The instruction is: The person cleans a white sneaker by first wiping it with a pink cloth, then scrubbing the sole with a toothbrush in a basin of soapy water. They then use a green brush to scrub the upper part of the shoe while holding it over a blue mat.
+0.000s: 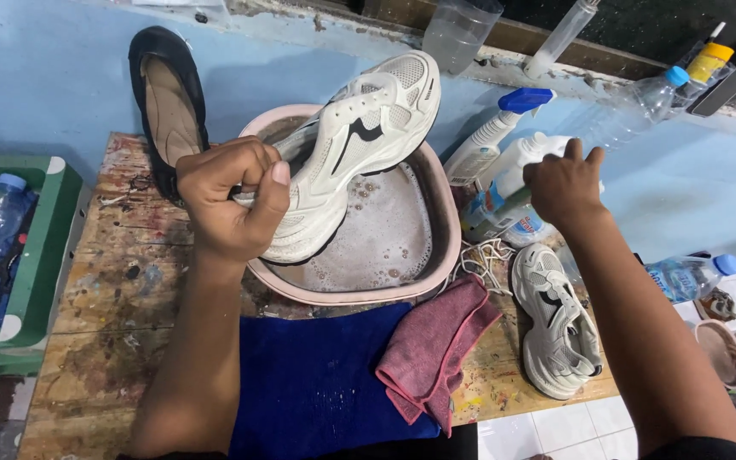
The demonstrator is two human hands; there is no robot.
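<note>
gripping a white sneaker (359, 145) by its heel, the left hand (232, 200) holds it over a pink basin (436, 255). its long axis slants, toe up-right. the right hand (566, 186) closes around a white bottle (513, 183).

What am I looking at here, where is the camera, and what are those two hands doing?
There is no machine: the single picture comes from a camera on a person's head, looking down at their own bare hands. The left hand holds a white sneaker above a pink basin of soapy water. The right hand reaches to a white bottle beside a spray bottle. On the paint-stained wooden table lie the other sneaker, a blue towel, a pink cloth and a black shoe.
</note>
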